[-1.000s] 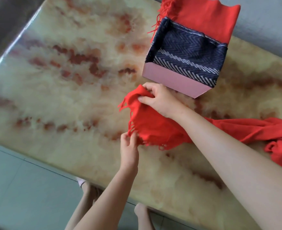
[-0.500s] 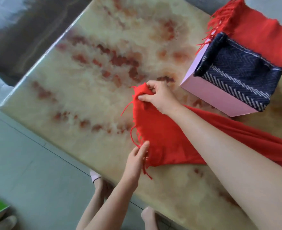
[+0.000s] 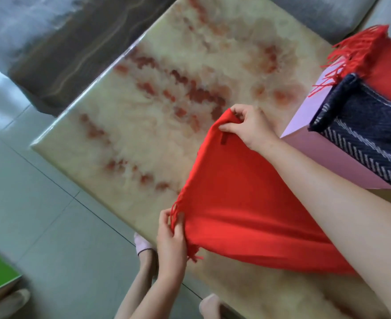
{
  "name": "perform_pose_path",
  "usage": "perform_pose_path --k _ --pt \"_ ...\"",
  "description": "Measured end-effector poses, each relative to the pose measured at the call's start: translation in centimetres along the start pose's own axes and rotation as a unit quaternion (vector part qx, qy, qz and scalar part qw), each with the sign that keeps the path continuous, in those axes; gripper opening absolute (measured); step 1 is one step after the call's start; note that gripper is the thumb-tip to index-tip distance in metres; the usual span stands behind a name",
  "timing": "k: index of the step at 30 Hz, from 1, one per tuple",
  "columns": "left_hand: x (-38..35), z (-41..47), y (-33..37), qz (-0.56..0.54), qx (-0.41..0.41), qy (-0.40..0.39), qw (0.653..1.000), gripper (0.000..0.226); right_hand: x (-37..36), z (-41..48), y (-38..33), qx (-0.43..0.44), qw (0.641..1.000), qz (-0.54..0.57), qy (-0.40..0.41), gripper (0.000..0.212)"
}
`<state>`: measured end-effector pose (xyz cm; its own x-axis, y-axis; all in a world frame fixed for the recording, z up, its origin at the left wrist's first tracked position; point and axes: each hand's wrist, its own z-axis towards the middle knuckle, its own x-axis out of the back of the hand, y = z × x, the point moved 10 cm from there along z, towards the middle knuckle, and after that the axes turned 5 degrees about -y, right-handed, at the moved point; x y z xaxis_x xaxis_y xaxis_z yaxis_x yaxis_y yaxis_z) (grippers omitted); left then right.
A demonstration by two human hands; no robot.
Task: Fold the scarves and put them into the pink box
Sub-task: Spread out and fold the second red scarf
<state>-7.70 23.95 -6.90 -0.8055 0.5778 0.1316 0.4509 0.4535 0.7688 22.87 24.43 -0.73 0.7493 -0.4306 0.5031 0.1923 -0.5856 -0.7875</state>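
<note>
Red scarf (image 3: pixel 247 210): lay spread on the marble-patterned table (image 3: pixel 125 125), its fringed end pulled taut between both hands, the rest running off under the right forearm.
Left hand (image 3: pixel 170 238): fingers pinched closed on the near fringed corner, at the table's near edge.
Right hand (image 3: pixel 251 127): thumb and fingers closed on the far corner, lifting it slightly off the surface.
Pink box (image 3: pixel 328 155): stood on the table just beyond the right hand.
Navy herringbone scarf (image 3: pixel 362 125): folded, sat in the box.
Second red scarf (image 3: pixel 374 56): fringed, draped over the box's far side.
Floor (image 3: pixel 40 203): grey tiles; slippered feet visible below the table edge.
</note>
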Motion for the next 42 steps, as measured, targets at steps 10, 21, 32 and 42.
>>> perform_pose_path --k 10,21,32,42 --pt "8.4 10.1 4.9 0.137 0.006 -0.134 0.981 0.045 -6.2 8.6 -5.6 0.018 1.000 0.002 0.019 0.014" --pt "21.7 19.4 10.8 0.074 -0.075 0.030 0.994 0.016 -11.6 17.0 -11.7 0.044 0.998 0.025 0.032 0.016" --pt "27.3 25.1 15.5 0.205 -0.159 0.129 0.957 0.023 -15.2 23.7 -14.3 0.028 0.997 -0.001 0.073 0.020" --pt "28.9 29.2 17.6 0.280 -0.192 0.159 0.927 0.027 -16.4 25.8 -16.6 0.043 0.992 -0.045 0.109 0.038"
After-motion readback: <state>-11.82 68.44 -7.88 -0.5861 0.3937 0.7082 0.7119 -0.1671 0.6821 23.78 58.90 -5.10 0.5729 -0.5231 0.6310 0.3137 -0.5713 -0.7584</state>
